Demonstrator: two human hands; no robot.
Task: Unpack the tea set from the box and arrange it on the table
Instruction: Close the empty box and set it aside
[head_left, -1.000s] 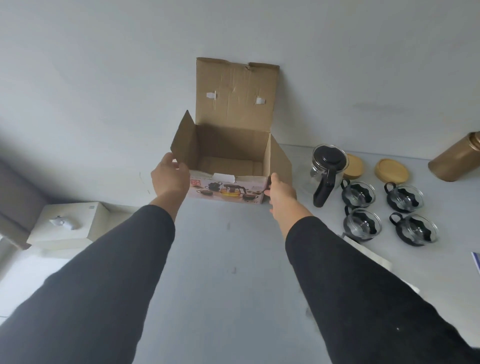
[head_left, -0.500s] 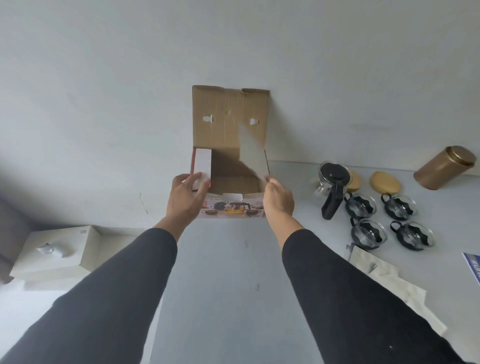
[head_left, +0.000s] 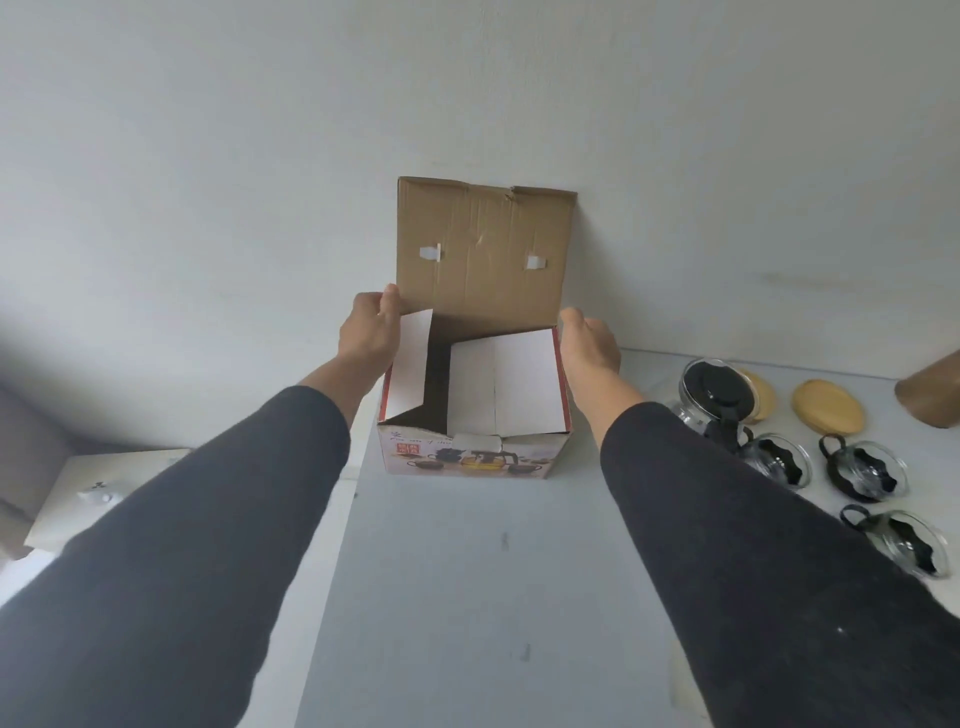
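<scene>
The printed cardboard tea set box stands at the back of the grey table, against the wall. Its brown lid stands upright, and both white side flaps lie folded inward over the opening. My left hand grips the lid's lower left edge. Fingers of my right hand curl round the box's rear right corner at the foot of the lid. To the right of the box stand a glass teapot with a black lid and three glass cups in black holders.
Two round wooden coasters lie behind the cups, and a brown canister lies at the right edge. A white box sits on a lower surface to the left. The wall rises directly behind the box.
Both side flaps have been folded inward over the opening. My hands moved from the box's front corners to its rear corners beside the lid. The view has moved closer.
</scene>
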